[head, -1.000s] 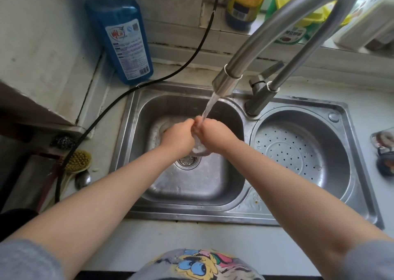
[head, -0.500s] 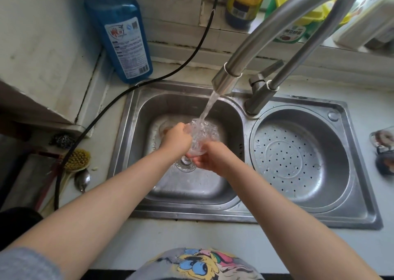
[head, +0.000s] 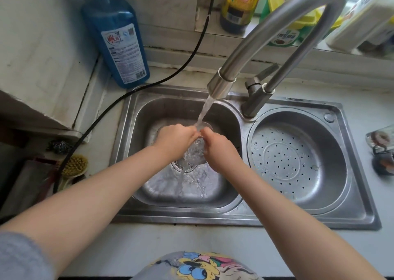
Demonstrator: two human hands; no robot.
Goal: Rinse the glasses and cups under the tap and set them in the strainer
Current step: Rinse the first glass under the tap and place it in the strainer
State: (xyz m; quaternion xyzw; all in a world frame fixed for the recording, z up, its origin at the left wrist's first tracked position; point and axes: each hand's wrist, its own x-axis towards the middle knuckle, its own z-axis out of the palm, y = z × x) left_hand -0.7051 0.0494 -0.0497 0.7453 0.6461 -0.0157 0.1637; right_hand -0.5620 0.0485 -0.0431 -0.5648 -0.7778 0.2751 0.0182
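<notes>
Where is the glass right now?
In the head view, the glass is held between the left hand and right hand, over the left basin's drain, under the tap's stream.

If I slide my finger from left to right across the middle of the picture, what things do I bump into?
Scrubbing brush → black cable → left hand → glass under the water → right hand → strainer → packet at the edge.
</notes>
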